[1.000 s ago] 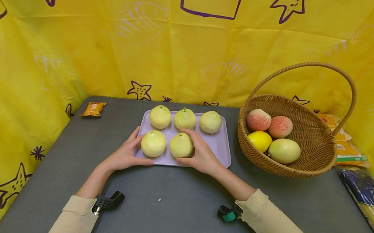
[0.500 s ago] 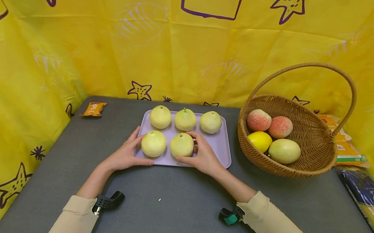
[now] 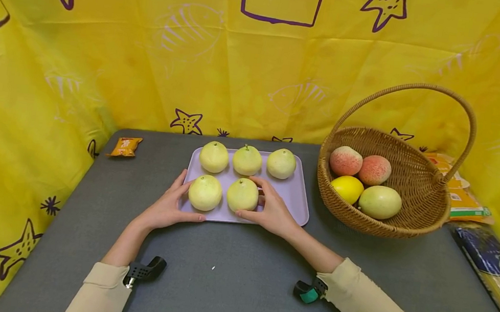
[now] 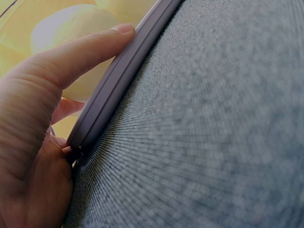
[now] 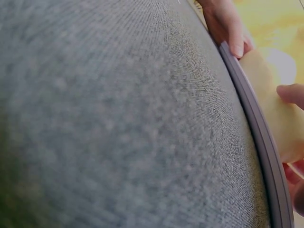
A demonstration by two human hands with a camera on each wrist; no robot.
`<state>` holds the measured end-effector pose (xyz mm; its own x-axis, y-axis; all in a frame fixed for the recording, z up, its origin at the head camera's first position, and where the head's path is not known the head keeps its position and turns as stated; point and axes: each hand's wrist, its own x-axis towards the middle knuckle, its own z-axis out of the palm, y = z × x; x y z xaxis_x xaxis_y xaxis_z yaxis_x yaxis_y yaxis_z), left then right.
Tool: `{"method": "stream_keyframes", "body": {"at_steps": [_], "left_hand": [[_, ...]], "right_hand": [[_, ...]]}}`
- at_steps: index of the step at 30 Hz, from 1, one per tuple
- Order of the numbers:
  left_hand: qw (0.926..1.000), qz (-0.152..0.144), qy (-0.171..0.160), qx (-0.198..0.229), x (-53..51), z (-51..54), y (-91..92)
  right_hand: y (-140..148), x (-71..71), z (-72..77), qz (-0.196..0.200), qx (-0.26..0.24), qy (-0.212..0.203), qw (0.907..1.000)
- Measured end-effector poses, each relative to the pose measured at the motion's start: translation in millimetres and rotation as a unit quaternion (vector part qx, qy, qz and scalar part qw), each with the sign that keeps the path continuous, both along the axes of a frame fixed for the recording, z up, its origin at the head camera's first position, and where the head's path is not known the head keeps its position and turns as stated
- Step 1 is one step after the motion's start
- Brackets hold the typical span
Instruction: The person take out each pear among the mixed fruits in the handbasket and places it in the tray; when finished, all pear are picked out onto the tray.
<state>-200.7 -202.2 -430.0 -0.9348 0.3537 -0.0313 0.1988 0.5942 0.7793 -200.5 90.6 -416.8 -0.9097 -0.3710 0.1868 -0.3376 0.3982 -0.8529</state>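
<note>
On the lilac tray [image 3: 293, 197] stand several round pale yellow-green fruits of a kind I cannot tell, three in the back row and two in front. My left hand [image 3: 165, 208] holds the tray's front left corner, its thumb [image 4: 95, 45] along the front rim and its fingers at the left side, beside the front left fruit [image 3: 205, 192]. My right hand [image 3: 273, 213] is curved around the front right fruit [image 3: 243, 194]. Its thumb is at the near side and its index finger at the far right side. The other fingers are partly hidden behind the fruit.
A wicker basket [image 3: 420, 206] with two peaches [image 3: 345, 160], a lemon [image 3: 347, 189] and a pale green oval fruit [image 3: 380, 202] stands right of the tray. Packets [image 3: 496, 271] lie at the far right. An orange snack packet [image 3: 125, 146] is at the back left.
My right hand has shifted slightly right, and a gap now shows between its palm and the front right fruit. My left hand, the tray and the fruits look unmoved.
</note>
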Motion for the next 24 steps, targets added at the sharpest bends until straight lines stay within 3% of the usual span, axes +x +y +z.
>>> {"method": "stream_keyframes", "body": {"at_steps": [14,24], "left_hand": [[1.0,0.004,-0.001,-0.002,0.7,-0.2,0.3],[1.0,0.003,0.001,-0.008,0.0,-1.0,0.2]], "right_hand": [[12,8.2,1.2,-0.006,-0.073,-0.057,0.9956],[31,19.8,12.3,-0.011,-0.079,-0.074,0.9941]]}}
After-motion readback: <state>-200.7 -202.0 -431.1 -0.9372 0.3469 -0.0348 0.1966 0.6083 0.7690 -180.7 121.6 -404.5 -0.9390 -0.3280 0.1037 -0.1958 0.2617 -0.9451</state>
